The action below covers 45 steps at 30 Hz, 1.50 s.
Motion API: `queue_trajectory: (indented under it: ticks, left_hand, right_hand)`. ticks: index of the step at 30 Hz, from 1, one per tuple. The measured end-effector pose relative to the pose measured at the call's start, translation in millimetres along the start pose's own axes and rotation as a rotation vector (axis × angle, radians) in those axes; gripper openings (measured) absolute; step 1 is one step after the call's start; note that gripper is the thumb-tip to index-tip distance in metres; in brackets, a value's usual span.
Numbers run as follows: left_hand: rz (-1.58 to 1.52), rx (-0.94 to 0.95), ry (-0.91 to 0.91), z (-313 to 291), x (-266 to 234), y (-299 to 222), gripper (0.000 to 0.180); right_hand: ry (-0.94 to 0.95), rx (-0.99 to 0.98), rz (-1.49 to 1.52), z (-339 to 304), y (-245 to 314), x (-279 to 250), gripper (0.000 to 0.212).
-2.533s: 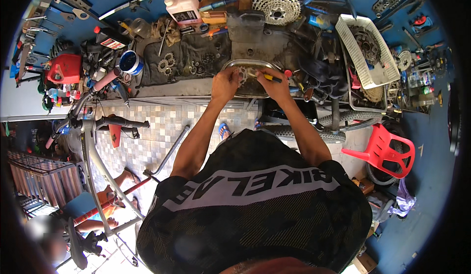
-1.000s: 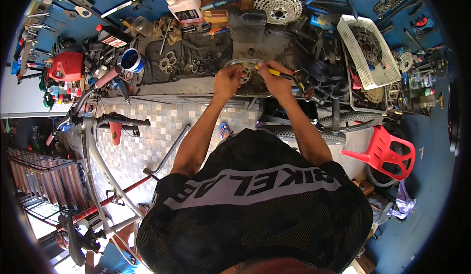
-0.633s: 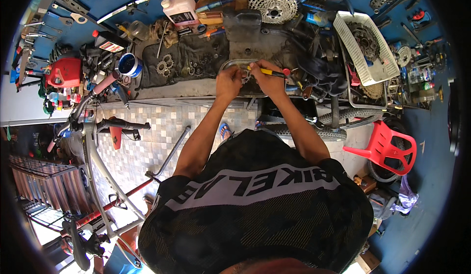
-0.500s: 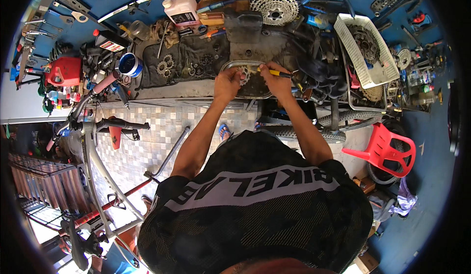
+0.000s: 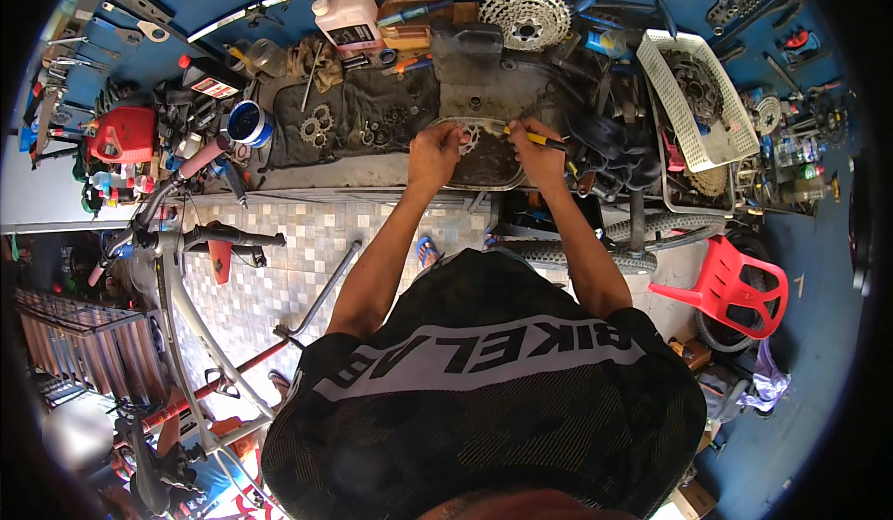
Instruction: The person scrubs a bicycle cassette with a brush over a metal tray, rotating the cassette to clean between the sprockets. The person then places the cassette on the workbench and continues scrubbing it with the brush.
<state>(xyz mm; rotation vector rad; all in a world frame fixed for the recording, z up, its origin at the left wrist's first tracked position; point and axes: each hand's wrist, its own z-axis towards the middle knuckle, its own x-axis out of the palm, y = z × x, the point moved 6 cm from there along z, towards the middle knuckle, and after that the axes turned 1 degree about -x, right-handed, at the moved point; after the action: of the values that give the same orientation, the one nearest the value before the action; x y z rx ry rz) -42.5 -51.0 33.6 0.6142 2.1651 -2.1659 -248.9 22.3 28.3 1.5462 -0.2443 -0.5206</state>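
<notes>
My left hand (image 5: 434, 155) is closed on a small toothed bicycle sprocket (image 5: 472, 140), gripping it by its left side over a shallow tray (image 5: 514, 183) with a dark inside. In my right hand (image 5: 539, 159) is a slim yellow tool with a black end (image 5: 542, 139); its yellow tip shows left of the fingers, pointing toward the sprocket. The working end is too small to make out, and so is whether it touches the teeth. More loose sprockets (image 5: 317, 125) and small parts lie on a dark cloth (image 5: 288, 151) left of the tray.
A large cassette (image 5: 525, 20) stands at the back of the bench. White plastic basket (image 5: 741, 144) holds greasy parts on the right. A blue-and-white tub (image 5: 249, 125), a pink-filled jug (image 5: 346, 20) and a bike frame (image 5: 177, 287) are to the left; a red chair (image 5: 721, 283) stands behind right.
My right hand has shifted slightly right, drawing the yellow tool away from the sprocket. The left hand keeps its hold on the sprocket, which shows a little more. The view has moved slightly.
</notes>
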Motion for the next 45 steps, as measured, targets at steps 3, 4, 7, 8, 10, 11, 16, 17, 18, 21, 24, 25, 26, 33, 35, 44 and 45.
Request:
queue_trajectory:
  ticks: [3,4,7,8,10,11,16,17,18,21,24,25,26,33,35,44,45]
  left_hand:
    - [0.165,0.133,0.029,8,4,-1,0.022]
    - [0.149,0.085,0.049,8,3,1,0.022]
    - [0.085,0.003,0.067,10,-2,7,0.022]
    - [0.053,0.014,0.051,11,-1,13,0.022]
    - [0.082,0.043,0.055,11,5,20,0.022]
    - [0.143,0.065,0.073,10,12,21,0.022]
    - [0.023,-0.024,0.083,9,3,13,0.024]
    - [0.013,-0.034,0.078,5,4,11,0.024]
    - [0.002,-0.05,0.07,1,6,14,0.024]
    - [-0.009,0.017,0.064,1,11,16,0.022]
    - [-0.116,-0.013,0.01,-2,7,25,0.024]
    - [-0.084,-0.007,0.047,1,11,25,0.024]
    - [-0.052,-0.001,0.084,5,14,26,0.024]
    - [-0.224,-0.034,0.039,8,-3,28,0.025]
    - [-0.387,-0.1,0.116,10,-7,28,0.025]
    - [-0.395,-0.134,0.102,10,-15,44,0.024]
    - [-0.323,-0.094,0.077,10,-13,39,0.026]
  right_hand:
    - [-0.007,-0.137,-0.014,1,12,17,0.03]
    - [-0.012,-0.181,-0.017,0,20,20,0.03]
    - [-0.032,-0.099,-0.006,-1,15,1,0.03]
    - [-0.057,-0.105,-0.006,1,13,-5,0.03]
    - [-0.015,-0.072,-0.001,-3,15,3,0.029]
    - [0.012,-0.111,0.002,-8,18,20,0.028]
    - [0.008,-0.036,-0.062,-2,17,16,0.027]
    - [0.021,-0.086,-0.043,-3,14,21,0.029]
    - [0.04,-0.129,-0.026,-9,13,28,0.031]
    - [0.046,-0.08,0.01,-8,9,28,0.028]
    - [0.013,-0.034,0.033,-6,7,20,0.026]
    - [0.026,-0.065,0.057,-9,9,23,0.026]
    - [0.039,-0.096,0.081,-10,11,27,0.026]
    - [0.048,0.065,-0.009,-1,-29,3,0.033]
    - [0.066,0.161,0.003,-6,-30,-2,0.031]
    - [0.263,-0.293,-0.399,-26,-1,-16,0.03]
    - [0.242,-0.253,-0.441,-25,-4,-19,0.03]
